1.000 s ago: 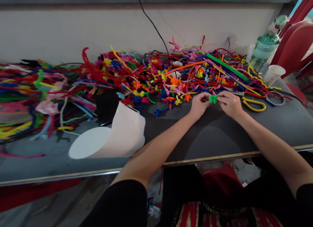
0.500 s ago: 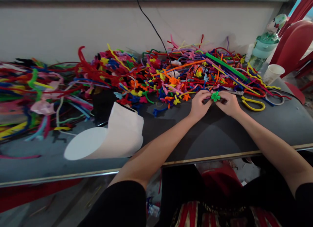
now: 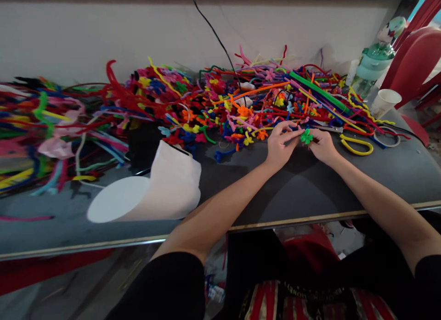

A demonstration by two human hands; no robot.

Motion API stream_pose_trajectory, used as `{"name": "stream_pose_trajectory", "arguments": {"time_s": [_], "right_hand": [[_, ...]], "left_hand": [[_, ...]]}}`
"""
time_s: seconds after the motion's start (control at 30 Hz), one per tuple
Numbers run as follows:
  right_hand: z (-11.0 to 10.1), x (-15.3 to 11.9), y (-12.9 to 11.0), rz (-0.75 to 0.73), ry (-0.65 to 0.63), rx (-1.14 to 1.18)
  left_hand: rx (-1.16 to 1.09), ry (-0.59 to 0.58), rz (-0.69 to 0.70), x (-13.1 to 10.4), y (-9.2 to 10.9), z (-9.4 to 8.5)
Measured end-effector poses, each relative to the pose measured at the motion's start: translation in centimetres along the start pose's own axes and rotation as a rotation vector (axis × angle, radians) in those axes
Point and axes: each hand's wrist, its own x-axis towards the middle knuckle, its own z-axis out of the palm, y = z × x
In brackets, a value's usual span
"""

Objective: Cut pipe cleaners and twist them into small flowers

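A small green pipe-cleaner flower (image 3: 306,136) sits between my two hands, above the dark table. My right hand (image 3: 323,147) is closed, its thumb and fingers pinching the flower from the right. On the other side, my left hand (image 3: 280,143) has its thumb and forefinger pressed together at the flower's left edge. A short pink piece shows just behind the flower. Past my fingertips lies a pile of colourful pipe cleaners and small flowers (image 3: 244,111). Close to my right hand are metal scissor blades (image 3: 330,128) and a yellow loop (image 3: 356,145).
A curled white sheet (image 3: 168,187) stands on the table to the left, before a tangle of pipe cleaners (image 3: 58,127). At the right are a paper cup (image 3: 386,103), a green bottle (image 3: 374,65) and a red chair (image 3: 409,58). A black cable (image 3: 217,37) hangs down the wall.
My left fingers have shifted, now stretched further toward the flower. The green flower has moved slightly right and tilted. The view has swung a little.
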Motion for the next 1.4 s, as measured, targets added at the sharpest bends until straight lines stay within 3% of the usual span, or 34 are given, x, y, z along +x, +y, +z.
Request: {"name": "stream_pose_trajectory", "arguments": {"time_s": [0.13,0.43,0.63,0.83,1.03,1.23,1.4], "right_hand": [[-0.1,0.0,-0.3,-0.063,-0.012,-0.121],[-0.3,-0.1,0.0,-0.068,-0.068,-0.291],[0.0,-0.1,-0.2,-0.043,-0.13,-0.333],[-0.2,-0.1,-0.6,-0.046,-0.178,-0.306],[-0.2,-0.1,-0.6,-0.05,-0.144,-0.375],[-0.3,-0.1,-0.1,0.018,-0.077,-0.514],[-0.3,-0.4,0.0,-0.055,-0.058,-0.606]], "left_hand": [[-0.07,0.01,0.007,-0.1,-0.2,0.1],[-0.099,-0.089,-0.023,0.1,0.2,0.0],[-0.095,-0.022,-0.006,0.0,-0.4,0.0],[-0.002,-0.03,-0.015,-0.2,-1.2,0.3],[0.0,-0.009,0.012,-0.3,-0.9,0.5],[0.007,-0.073,-0.004,0.1,0.0,0.4],[-0.06,-0.201,-0.051,0.2,0.2,0.2]]}}
